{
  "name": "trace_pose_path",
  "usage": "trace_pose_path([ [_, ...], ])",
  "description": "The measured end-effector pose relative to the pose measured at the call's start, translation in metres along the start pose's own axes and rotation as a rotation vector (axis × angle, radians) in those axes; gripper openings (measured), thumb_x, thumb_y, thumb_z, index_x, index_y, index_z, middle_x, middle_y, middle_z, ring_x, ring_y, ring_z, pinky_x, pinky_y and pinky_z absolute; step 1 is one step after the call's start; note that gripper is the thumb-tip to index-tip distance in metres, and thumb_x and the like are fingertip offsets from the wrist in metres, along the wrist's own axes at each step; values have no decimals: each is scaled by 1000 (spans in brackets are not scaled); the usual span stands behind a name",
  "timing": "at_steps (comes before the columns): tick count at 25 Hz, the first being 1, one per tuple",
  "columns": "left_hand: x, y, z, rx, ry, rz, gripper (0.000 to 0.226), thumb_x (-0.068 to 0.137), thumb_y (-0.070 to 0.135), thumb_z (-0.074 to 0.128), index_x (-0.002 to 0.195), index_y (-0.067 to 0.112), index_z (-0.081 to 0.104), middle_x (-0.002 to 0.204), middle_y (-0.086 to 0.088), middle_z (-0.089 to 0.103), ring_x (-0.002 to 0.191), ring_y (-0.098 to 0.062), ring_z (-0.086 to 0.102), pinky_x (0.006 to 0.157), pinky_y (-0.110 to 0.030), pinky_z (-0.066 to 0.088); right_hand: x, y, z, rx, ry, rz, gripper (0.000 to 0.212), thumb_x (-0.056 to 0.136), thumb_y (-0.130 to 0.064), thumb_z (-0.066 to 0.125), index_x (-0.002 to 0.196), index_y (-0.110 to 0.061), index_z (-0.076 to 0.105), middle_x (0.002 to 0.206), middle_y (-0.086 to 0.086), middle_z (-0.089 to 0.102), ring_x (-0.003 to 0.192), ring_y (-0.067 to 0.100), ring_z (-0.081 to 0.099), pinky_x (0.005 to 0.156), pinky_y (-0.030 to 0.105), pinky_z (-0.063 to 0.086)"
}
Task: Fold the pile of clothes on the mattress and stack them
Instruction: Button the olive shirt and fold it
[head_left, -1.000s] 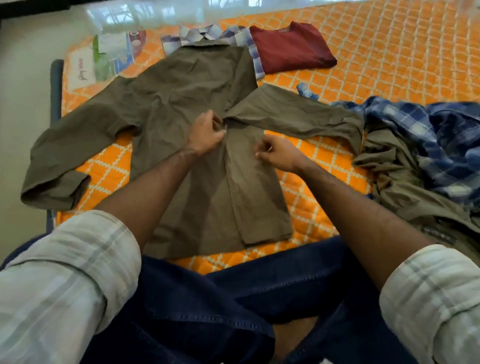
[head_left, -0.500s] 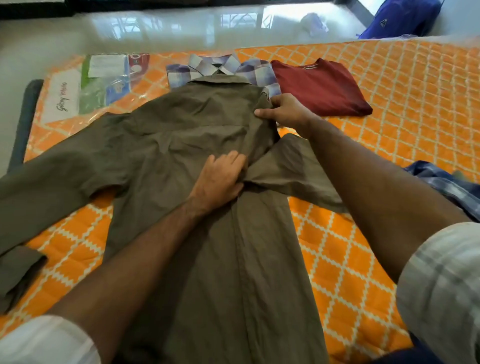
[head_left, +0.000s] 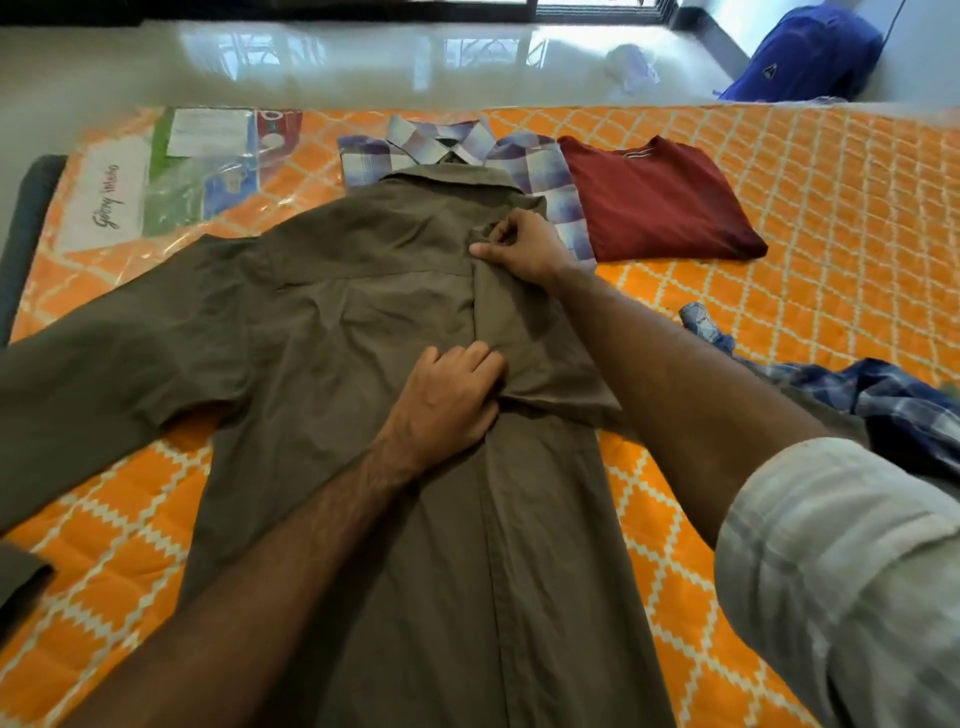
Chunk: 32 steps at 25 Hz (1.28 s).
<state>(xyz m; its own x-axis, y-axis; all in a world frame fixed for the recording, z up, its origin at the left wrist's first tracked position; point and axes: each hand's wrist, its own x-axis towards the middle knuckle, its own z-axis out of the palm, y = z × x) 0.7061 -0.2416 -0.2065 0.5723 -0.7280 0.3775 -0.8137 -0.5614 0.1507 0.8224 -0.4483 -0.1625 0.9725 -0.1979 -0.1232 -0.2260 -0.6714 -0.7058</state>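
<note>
The olive shirt (head_left: 363, 322) lies spread across the centre of the orange mattress (head_left: 831, 218). At mid-frame the left hand (head_left: 447, 400) presses flat, fingers relaxed, on its folded-in sleeve. Above it, the right hand (head_left: 524, 244) pinches the fabric near the shoulder. Beyond, at upper centre, lie a folded plaid shirt (head_left: 540, 171) and maroon shirt (head_left: 654, 202).

- A long-sleeved shirt (head_left: 363, 332) lies spread flat in the middle of the mattress (head_left: 831, 218).
- Behind its collar lies a folded checked shirt (head_left: 540, 171), partly under it.
- Right of that lies a folded T-shirt (head_left: 654, 202).
- An unfolded pile (head_left: 893, 405) lies at the right edge.
- A plastic packet (head_left: 208, 161) lies far left.
</note>
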Motion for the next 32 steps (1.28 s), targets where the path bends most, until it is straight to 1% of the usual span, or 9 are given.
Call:
trace_pose_path([
  [4,1,1,-10,51,-75,-1,24,84,37,53,98,17,54,96,-4,53,82,-26,54,67,-39,35,-52,34,-53,64,-31,-92,39,93,-44,70,119,-16,60,112,-2,62,99,13,62,87,33,56],
  [7,2,15,-28,105,-24,83,30,84,39,56,104,17,60,104,-6,56,89,-27,52,69,-40,37,-129,86,-97,-223,93,-258,53,91,-53,65,127,-15,55,122,4,56,111,21,57,96,39,50],
  [10,4,55,-42,-141,-90,163,25,89,38,55,102,18,61,98,-3,62,86,-24,58,68,-40,46,-215,127,-117,-522,135,-342,65,88,-62,58,134,-16,52,131,6,49,117,27,48,99,45,42],
  [13,9,104,-28,-428,-294,-294,17,94,39,56,97,23,60,88,0,72,85,-23,68,69,-39,54,-288,155,-109,-848,119,-383,62,87,-55,54,138,-19,50,132,7,48,116,30,46,95,46,39],
  [18,16,111,-25,-1084,-78,-1241,36,104,29,48,76,11,61,84,-13,71,47,-16,65,35,-24,45,-314,177,-97,-1049,194,-157,64,87,-36,67,145,-15,48,132,10,51,111,32,50,90,48,44],
  [23,20,107,-41,-1294,60,-1389,23,106,30,47,96,10,54,91,-12,68,68,-27,68,41,-36,56,-325,175,-133,-966,278,-68,32,85,-22,72,114,-15,61,111,11,55,99,32,52,82,46,47],
  [27,24,103,-42,-1423,160,-1468,21,99,21,62,114,13,50,99,-15,68,77,-30,70,56,-45,59,-340,152,-160,-569,365,-92,22,95,-17,60,116,-16,66,102,5,57,93,27,53,82,43,41],
  [30,32,102,-50,-1520,190,-1502,4,100,11,57,99,11,53,113,-14,62,99,-32,64,81,-51,56,-357,118,-171,-297,183,-194,13,101,-20,54,105,-21,66,92,0,62,81,20,58,75,46,47],
  [32,35,90,-57,-1551,176,-1520,14,102,9,51,89,12,53,111,-11,61,96,-29,64,101,-53,49,-369,83,-174,-273,-49,-204,15,101,-15,53,100,-21,66,86,-2,63,74,15,57,67,41,46],
])
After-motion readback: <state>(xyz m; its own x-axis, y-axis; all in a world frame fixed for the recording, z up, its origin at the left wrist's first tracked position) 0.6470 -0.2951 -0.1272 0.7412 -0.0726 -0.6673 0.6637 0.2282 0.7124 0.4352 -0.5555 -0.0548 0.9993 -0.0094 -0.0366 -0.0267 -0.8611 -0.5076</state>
